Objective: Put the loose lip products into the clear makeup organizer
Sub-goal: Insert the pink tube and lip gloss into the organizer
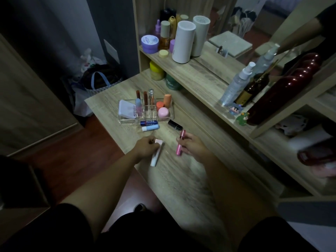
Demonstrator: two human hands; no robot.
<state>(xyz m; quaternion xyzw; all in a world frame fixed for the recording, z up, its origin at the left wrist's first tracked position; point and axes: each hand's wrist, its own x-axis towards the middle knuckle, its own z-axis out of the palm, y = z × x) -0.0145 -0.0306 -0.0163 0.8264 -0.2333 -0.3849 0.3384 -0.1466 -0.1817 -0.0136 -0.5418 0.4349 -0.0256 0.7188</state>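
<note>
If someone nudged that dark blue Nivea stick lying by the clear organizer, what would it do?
The Nivea stick lies on its side and looks round, so it would probably roll, perhaps into the pale blue stick beside it. It looks small and rigid, likely light. The smooth casing might be slippery.

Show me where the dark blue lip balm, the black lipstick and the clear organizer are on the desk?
Dark blue lip balm [149,122]: head view, middle of its label.
Black lipstick [175,124]: head view, middle of its case.
Clear organizer [127,121]: head view, its front wall near the left corner.
</note>
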